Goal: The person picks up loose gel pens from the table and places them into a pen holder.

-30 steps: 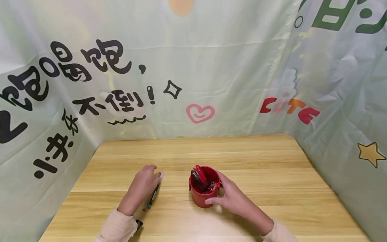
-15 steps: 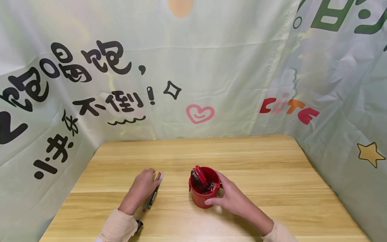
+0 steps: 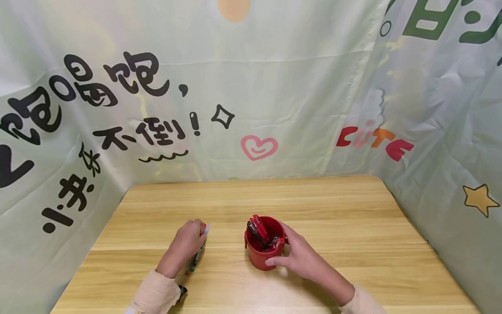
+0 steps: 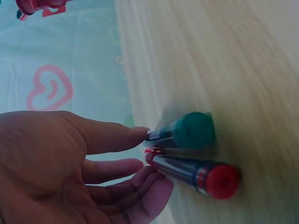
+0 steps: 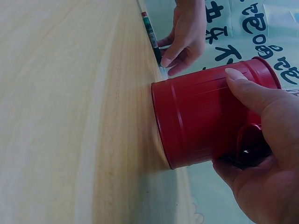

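A small red bucket [image 3: 260, 260] with side handles stands on the table, holding several red and black pens [image 3: 256, 226]. My right hand [image 3: 296, 250] grips its right side, thumb in front and fingers behind, as the right wrist view shows along the wall [image 5: 205, 116]. To the left, my left hand [image 3: 188, 237] pinches two pens lying side by side, a green-ended pen [image 4: 194, 130] and a red-ended pen [image 4: 222, 181]. In the left wrist view its thumb is at the green-ended one and its curled fingers are at the red-ended one. The pens' far ends are partly hidden by the hand.
The wooden table [image 3: 333, 209] ends against printed cloth hangings [image 3: 298, 87] at the back and sides. A black device [image 3: 182, 293] shows by the left sleeve.
My left fingers have closed in on the two pens, whose far ends have shifted slightly left. The right hand and the bucket have stayed in place.
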Motion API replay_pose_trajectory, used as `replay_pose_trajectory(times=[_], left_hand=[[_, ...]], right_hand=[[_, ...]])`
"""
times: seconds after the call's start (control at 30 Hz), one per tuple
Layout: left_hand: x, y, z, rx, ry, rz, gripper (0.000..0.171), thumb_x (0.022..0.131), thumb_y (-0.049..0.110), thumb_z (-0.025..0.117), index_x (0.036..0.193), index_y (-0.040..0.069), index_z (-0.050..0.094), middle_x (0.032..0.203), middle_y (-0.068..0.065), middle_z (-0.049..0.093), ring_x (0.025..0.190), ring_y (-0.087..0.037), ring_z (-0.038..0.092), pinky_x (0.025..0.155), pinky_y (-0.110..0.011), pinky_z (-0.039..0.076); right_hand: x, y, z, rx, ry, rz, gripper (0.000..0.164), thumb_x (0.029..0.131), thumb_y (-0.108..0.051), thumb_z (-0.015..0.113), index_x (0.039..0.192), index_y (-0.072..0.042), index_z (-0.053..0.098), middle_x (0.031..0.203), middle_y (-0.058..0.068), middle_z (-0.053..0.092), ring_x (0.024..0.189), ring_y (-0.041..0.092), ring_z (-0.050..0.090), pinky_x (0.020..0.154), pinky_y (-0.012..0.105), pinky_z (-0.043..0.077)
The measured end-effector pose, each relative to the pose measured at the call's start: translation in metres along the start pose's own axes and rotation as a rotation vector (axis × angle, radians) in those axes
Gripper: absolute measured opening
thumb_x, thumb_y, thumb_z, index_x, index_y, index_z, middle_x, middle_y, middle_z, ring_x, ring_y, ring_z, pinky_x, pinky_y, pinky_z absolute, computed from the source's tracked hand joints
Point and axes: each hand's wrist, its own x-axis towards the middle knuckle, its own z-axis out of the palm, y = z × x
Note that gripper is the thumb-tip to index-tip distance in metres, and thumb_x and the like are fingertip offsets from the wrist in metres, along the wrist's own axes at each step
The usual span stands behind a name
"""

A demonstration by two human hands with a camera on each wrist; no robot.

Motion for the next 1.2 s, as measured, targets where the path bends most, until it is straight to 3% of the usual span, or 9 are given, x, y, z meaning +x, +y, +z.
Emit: replay_pose_trajectory(times=[0.4, 0.93, 1.2], left_hand=[[-0.0002, 0.0015, -0.0020, -0.044, -0.037, -0.048, 0.023, 0.097, 0.005, 0.069, 0.114, -0.009, 0.065, 0.098, -0.018, 0.072, 0.074, -0.017, 0.062, 0.058, -0.028, 0.052], [-0.0011, 0.0009, -0.0046, -0.043, 0.013, -0.051, 0.021, 0.093, 0.007, 0.074, 0.110, -0.006, 0.069, 0.099, -0.016, 0.075, 0.078, -0.018, 0.067, 0.065, -0.033, 0.058], [-0.0015, 0.0019, -0.0052, -0.056, 0.058, -0.043, 0.020, 0.096, 0.007, 0.071, 0.110, -0.007, 0.071, 0.100, -0.018, 0.076, 0.077, -0.017, 0.067, 0.061, -0.030, 0.057]], right_hand=[[-0.0002, 0.0012, 0.0001, 0.009, 0.002, -0.006, 0.101, 0.075, -0.050, 0.090, 0.158, -0.025, 0.038, 0.152, -0.007, 0.055, 0.146, 0.022, 0.050, 0.119, 0.056, 0.043], [-0.0002, 0.0002, 0.0001, 0.008, -0.002, -0.003, 0.100, 0.076, -0.050, 0.089, 0.158, -0.025, 0.038, 0.151, -0.008, 0.056, 0.144, 0.021, 0.052, 0.118, 0.055, 0.044], [-0.0004, 0.0005, 0.0000, -0.007, 0.002, -0.002, 0.101, 0.076, -0.051, 0.089, 0.158, -0.024, 0.038, 0.151, -0.007, 0.056, 0.144, 0.021, 0.052, 0.118, 0.055, 0.043]])
